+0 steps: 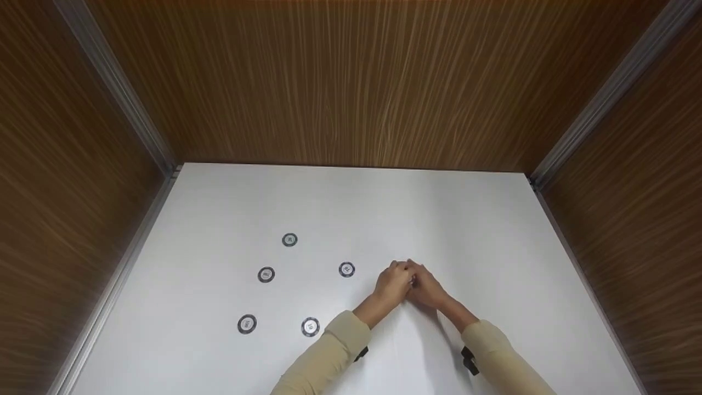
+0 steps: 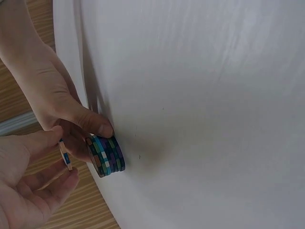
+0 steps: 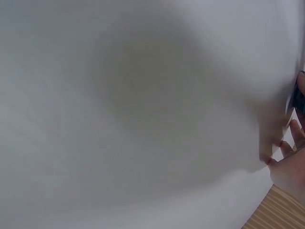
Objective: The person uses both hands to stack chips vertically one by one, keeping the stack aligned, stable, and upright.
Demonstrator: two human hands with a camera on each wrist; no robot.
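In the left wrist view my left hand [image 2: 26, 179] pinches one pale poker chip [image 2: 66, 155] with blue edge patches, between thumb and fingers. Beside it my right hand [image 2: 59, 102] holds a short stack of poker chips [image 2: 106, 156], its thumb across the top side; dark, teal, brown and purple edges show. From the head view, the left hand [image 1: 392, 285] and right hand [image 1: 429, 291] meet above the white table, and they hide nearly all of the held chips. Only some fingers [image 3: 286, 150] and a dark bit of the stack [image 3: 299, 99] appear at the right wrist view's edge.
Several dark-rimmed chips lie flat and apart to the left of my hands: a chip [image 1: 346, 269] nearest, others [image 1: 289, 240] farther back and a chip [image 1: 310, 327] by the left sleeve. Brown wood-grain walls [image 1: 351, 82] enclose the white table [image 1: 471, 219].
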